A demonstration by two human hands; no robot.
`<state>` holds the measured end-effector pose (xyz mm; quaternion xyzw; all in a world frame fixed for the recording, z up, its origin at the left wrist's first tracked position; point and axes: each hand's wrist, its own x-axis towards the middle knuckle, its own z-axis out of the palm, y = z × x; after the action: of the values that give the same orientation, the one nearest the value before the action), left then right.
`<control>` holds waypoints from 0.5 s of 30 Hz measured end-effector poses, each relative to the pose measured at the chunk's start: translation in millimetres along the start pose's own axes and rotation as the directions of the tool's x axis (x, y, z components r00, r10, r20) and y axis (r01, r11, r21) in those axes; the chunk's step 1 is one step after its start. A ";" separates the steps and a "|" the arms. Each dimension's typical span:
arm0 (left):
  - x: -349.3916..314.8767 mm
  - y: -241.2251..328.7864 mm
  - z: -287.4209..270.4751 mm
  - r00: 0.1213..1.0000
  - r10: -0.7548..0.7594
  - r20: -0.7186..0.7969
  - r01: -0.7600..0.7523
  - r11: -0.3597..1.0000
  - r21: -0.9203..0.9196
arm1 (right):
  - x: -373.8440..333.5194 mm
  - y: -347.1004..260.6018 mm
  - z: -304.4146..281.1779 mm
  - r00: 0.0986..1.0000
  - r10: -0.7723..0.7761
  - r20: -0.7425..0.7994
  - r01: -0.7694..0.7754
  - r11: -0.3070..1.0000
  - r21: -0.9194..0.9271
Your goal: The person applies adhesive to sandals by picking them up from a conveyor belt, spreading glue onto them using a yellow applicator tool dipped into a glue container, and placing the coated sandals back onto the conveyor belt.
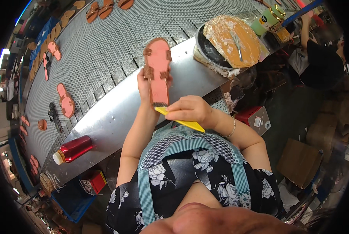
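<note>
A sandal [157,56] with a pink footbed and brown straps is held up over the metal edge of the bench. My left hand [144,86] grips it from behind, with the thumb along its left side. My right hand [189,109] pinches a yellow-handled brush [190,124]. The brush's dark bristles lie against the heel end of the footbed. To the right stands a dark tub [206,48], partly covered by an orange-tan board [225,35] crusted with whitish residue. A slim metal tool [236,45] rests on that board.
A mesh conveyor [104,50] carries several sandals, including a pink one [65,100] and a black one [55,117]. On the metal ledge [108,117] lies a red bottle [76,149]. A green bottle [266,21] is beyond the tub; another person [318,62] is at far right.
</note>
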<state>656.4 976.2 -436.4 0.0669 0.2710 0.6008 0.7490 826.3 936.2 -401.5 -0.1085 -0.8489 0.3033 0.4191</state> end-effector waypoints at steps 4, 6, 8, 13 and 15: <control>34.7 6.5 -2.9 0.994 0.065 -0.090 -0.083 0.973 -0.215 | -3.9 -0.4 -11.1 0.999 -0.050 -0.006 0.050 0.998 -0.023; 41.0 6.7 -5.1 0.996 0.073 -0.044 -0.080 0.975 -0.209 | -6.4 8.9 -7.5 0.994 -0.066 -0.085 0.055 0.991 -0.124; 44.1 5.9 -0.3 0.998 0.063 -0.027 -0.067 0.976 -0.207 | -7.6 15.7 -7.5 0.998 -0.029 -0.057 0.017 0.980 -0.198; 38.1 14.0 -2.0 0.999 -0.019 -0.031 0.015 0.994 -0.113 | -13.0 14.7 -14.6 0.984 -0.090 -0.155 0.079 0.994 -0.071; 35.7 12.5 -0.9 0.999 -0.043 -0.006 0.042 0.994 -0.102 | -14.2 15.1 -12.2 0.979 -0.079 -0.189 0.044 0.982 -0.183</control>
<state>649.8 1012.8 -443.4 0.0203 0.2448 0.5980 0.7630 843.6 947.0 -414.2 -0.1483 -0.8303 0.2010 0.4983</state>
